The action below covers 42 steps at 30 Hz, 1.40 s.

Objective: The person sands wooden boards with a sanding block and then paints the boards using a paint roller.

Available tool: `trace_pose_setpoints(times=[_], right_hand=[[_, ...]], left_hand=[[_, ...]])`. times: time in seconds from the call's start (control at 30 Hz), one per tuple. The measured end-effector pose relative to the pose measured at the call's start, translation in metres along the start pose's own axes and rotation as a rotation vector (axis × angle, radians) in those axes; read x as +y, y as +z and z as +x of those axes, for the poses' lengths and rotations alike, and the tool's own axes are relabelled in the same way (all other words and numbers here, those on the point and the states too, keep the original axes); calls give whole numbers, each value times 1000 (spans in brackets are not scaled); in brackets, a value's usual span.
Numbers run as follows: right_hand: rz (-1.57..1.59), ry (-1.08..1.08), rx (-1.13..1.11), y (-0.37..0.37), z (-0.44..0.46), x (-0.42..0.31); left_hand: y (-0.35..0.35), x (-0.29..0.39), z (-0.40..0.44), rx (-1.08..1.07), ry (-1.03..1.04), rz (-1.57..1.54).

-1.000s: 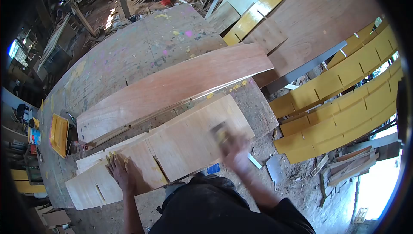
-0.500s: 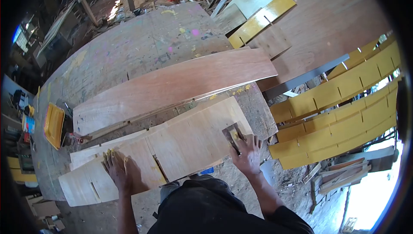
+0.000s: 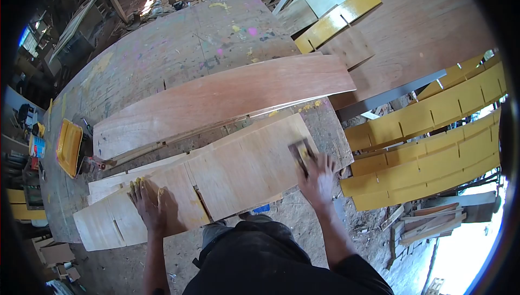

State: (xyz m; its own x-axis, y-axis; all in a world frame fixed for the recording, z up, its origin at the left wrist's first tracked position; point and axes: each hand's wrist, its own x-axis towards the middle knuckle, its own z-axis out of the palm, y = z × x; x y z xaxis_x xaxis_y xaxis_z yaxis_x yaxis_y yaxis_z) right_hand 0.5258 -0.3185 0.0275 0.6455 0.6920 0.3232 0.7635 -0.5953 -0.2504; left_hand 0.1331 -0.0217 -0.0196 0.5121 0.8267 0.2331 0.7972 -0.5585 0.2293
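Note:
A pale plywood board (image 3: 246, 165) with narrow slots lies near me along the table's front edge. My left hand (image 3: 149, 208), its fingertips stained yellow, rests flat on the board's left part with the fingers spread. Near the right end, my right hand (image 3: 316, 182) presses down a dark rectangular piece of sandpaper (image 3: 296, 150) with a yellowish patch on it. Motion blurs that hand a little, and its fingers cover part of the sandpaper. Another pale board (image 3: 103, 187) shows partly from under the slotted one.
A long reddish plywood board (image 3: 227, 92) lies behind on the paint-spotted table (image 3: 157, 51). At left sits a yellow tray (image 3: 69, 147). Yellow slotted boards (image 3: 422, 173) stand at right, below a large brown sheet (image 3: 428, 29). Wood scraps (image 3: 430, 222) are stacked lower right.
My right hand and the sandpaper have slid slightly towards the board's right end. My left hand stays on the same spot of the board. The view has shifted a little.

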Motion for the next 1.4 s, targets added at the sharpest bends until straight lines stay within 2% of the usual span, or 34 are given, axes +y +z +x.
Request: trace_pose_setpoints(times=[0.13,0.23,0.3,0.4,0.57,0.67,0.8,0.83,0.9,1.0,1.07,1.1,1.17,1.2,1.27,1.3,1.33,1.4], right_hand=[[-54,-25,121,48,89,6],[-79,-76,157,43,58,16],[13,-24,33,-1,6,13],[-28,49,-13,-15,-32,23],[-57,12,112,48,72,25],[-97,-33,124,40,71,25],[-37,33,5,-21,-18,33],[-40,26,-2,-25,-16,36],[147,123,-63,-27,-8,38],[276,-43,-24,19,64,54],[458,25,-98,35,110,56],[461,35,-102,33,104,57],[622,317,-231,20,97,62],[612,404,-312,4,76,68],[549,385,-349,-12,6,104],[679,449,-348,-22,-21,108],[812,520,-347,-28,-37,108],[735,526,-341,-22,-24,100]], left_hand=[[-1,1,-3,7,-1,-4],[1,0,2,12,-22,-27],[0,2,2,1,-26,-22],[-3,6,3,28,-8,-16],[0,3,1,2,-32,-5],[-5,4,2,-10,-42,-14],[-4,5,3,2,-35,-2],[-2,6,1,-1,-44,-4],[-3,7,4,-4,-54,5],[-1,5,3,-10,-48,21],[-1,6,3,-16,-42,30],[-3,5,3,-24,-34,37],[-5,6,4,-33,-41,45],[-4,8,5,-33,-58,48],[-5,10,6,-38,-70,40],[-5,11,6,-32,-77,41],[-5,11,5,-34,-87,44],[-4,11,7,-33,-90,43]])
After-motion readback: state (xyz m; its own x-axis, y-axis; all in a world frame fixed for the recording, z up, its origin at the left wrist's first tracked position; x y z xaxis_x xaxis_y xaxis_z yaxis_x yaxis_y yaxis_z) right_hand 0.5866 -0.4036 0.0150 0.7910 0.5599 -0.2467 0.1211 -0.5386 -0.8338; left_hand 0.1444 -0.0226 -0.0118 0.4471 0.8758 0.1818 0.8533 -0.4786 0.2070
